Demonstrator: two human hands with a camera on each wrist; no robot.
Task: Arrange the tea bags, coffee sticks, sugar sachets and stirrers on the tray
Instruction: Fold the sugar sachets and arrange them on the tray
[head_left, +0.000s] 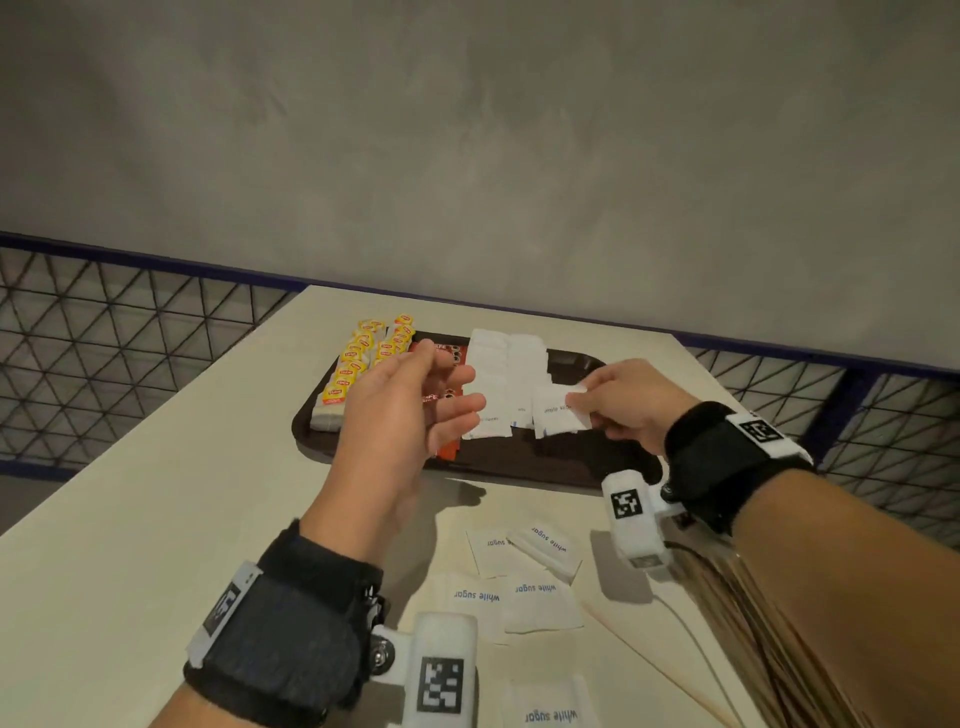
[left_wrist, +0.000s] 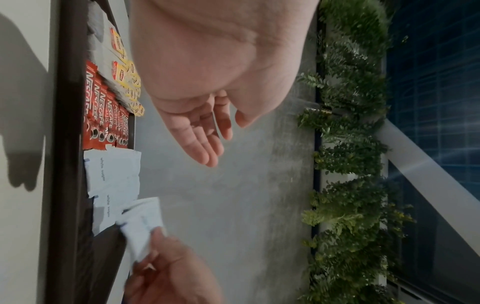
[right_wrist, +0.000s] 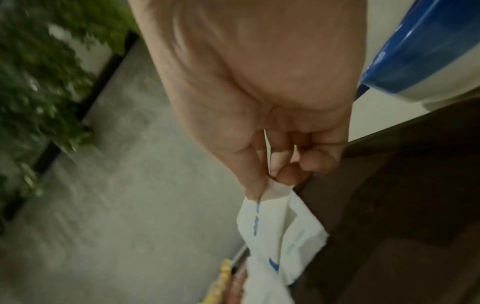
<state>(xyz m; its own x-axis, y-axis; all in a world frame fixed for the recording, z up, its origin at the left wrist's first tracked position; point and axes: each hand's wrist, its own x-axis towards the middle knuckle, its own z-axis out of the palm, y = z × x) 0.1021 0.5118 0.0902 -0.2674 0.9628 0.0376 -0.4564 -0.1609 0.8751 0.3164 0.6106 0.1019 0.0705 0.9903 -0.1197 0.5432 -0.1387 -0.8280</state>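
Dark brown tray (head_left: 519, 462) on the pale table (head_left: 156, 493), loaded in rows: yellow tea bags (head_left: 353, 369) beyond the left fingers, red coffee sticks (left_wrist: 103, 111) under them, white sugar sachets (head_left: 498, 374) between the two hands. Right hand (head_left: 628, 405) over the tray, thumb and fingertips (right_wrist: 255, 185) pinched on one sugar sachet (head_left: 563, 413), just beside the laid sachets. Left hand (head_left: 405, 410) raised above the coffee sticks, fingers (left_wrist: 205, 144) straight and slightly apart, holding nothing. Brand lettering on the sticks legible only from the left wrist; the head view has them mostly hidden behind the left hand. Loose sachets (head_left: 519, 587) on the table nearer than both hands, thin wooden stirrers (head_left: 727, 623) under the right forearm. Right wrist view blurred.
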